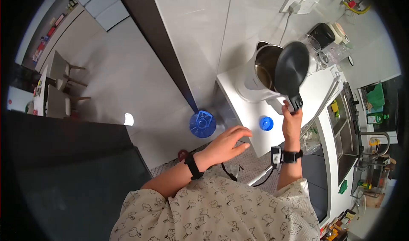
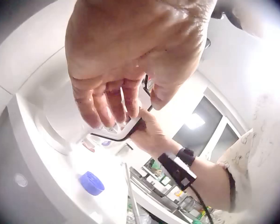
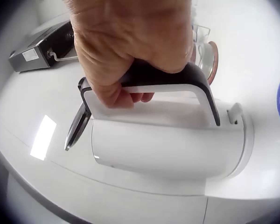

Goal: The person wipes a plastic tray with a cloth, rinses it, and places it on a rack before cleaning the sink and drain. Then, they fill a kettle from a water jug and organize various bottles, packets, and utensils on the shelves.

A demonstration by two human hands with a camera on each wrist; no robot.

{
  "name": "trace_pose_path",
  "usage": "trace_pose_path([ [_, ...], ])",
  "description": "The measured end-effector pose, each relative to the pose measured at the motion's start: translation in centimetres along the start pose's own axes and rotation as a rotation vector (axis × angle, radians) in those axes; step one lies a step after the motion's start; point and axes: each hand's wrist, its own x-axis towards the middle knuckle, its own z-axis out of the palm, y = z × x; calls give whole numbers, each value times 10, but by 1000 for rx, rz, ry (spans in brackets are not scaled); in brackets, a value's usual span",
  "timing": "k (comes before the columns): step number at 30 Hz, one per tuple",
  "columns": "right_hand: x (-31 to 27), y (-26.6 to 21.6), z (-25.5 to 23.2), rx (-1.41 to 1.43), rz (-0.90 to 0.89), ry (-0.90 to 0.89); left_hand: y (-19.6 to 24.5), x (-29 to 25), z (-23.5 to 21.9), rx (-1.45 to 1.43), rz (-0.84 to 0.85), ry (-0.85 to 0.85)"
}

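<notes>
well, the right hand point(image 1: 292, 121) has its fingers curled round the black and white curved handle point(image 3: 196, 77) of a tall, round, white kettle point(image 1: 254, 82). so the kettle is touching that hand, and most of it sits at 10 to 11 o'clock from the hand in the head view. it stands on a smooth white counter point(image 1: 268, 144). its shiny black oval lid point(image 1: 293, 64) is lifted up, at 12 o'clock from the right hand, and the shiny metal inside can be seen.

the left hand point(image 1: 228, 145) has nothing in it. its fingers are a little bent, with the thumb apart from them. the kettle is at 1 o'clock from it, not touching. a small, round, blue plastic cap point(image 1: 266, 123) lies on the counter at 2 o'clock from the left hand and at 9 o'clock from the right.

at 10 o'clock from the left hand, low down, is a big, see-through blue plastic bottle point(image 1: 203, 124). clear glass jars point(image 1: 317, 58) are at 2 o'clock from the kettle.
</notes>
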Motion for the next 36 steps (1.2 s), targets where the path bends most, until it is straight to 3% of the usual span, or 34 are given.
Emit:
trace_pose_path([
  [1, -14, -11, -4, -114, 2, -2, 8, -3, 1, -5, 64, 29],
  [4, -57, -49, 6, -14, -59, -42, 27, -24, -2, -33, 149, 56],
  [5, -68, -62, 10, -92, -36, -126, 35, -35, -5, -53, 185, 49],
  [6, -80, -65, 20, -106, -58, -194, 52, -50, -19, -110, 68, -28],
  [8, -100, -64, 52, -101, -60, -363, 45, -80, -28, -174, 43, 62],
  [9, -112, -66, 75, -2, 37, -461, 39, -97, -32, -227, 45, 126],
  [10, -122, -61, 100, -21, 70, -546, 22, -118, -34, -97, 64, 231],
  [11, -133, -52, 127, -38, 105, -636, 16, -134, -38, -214, -6, 348],
  [13, -160, -36, 179, -40, 152, -891, 2, -168, -41, -763, -300, 451],
  [14, -175, 1, 202, -107, -145, -967, -7, -184, -45, -690, -391, 537],
  [15, -190, 19, 224, -109, -242, -1075, -25, -200, -44, -875, -456, 671],
  [17, -217, 36, 267, -121, -344, -1227, -53, -224, -46, -979, -464, 954],
  [18, -232, 48, 286, -93, -332, -1283, -71, -239, -51, -995, -475, 965],
  [20, -255, 62, 315, -108, -361, -1418, -105, -277, -55, -1519, -439, 1175],
  [21, -260, 72, 324, -121, -340, -1434, -123, -296, -54, -1543, -452, 1183],
  [23, -259, 100, 332, -251, -290, -1831, -158, -333, -47, -1401, -750, 1186],
  [24, -247, 119, 332, -333, -321, -1873, -178, -349, -42, -1267, -883, 1051],
  [25, -232, 164, 323, -463, -39, -1834, -192, -362, -31, -1303, -898, 1044],
  [26, -203, 163, 319, -561, -51, -1666, -205, -371, -20, -1152, -953, 1027],
  [27, -174, 202, 297, -672, -94, -1428, -215, -377, -12, -996, -1002, 1002],
  [28, -132, 251, 276, -895, -138, -1384, -220, -377, -13, -858, -1092, 953],
  [29, -99, 264, 269, -1207, 20, -1358, -235, -384, -7, -876, -1097, 947],
  [31, -50, 315, 228, -1420, -126, -1215, -267, -402, 16, -438, -1131, 731],
  [33, -21, 352, 225, -1465, -44, -1200, -304, -400, 26, -389, -1133, 722],
  [35, -9, 389, 227, -1504, 55, -1182, -333, -393, 34, -313, -984, 748],
  [36, -6, 402, 230, -1405, 291, -1148, -346, -389, 37, -336, -1002, 736],
])
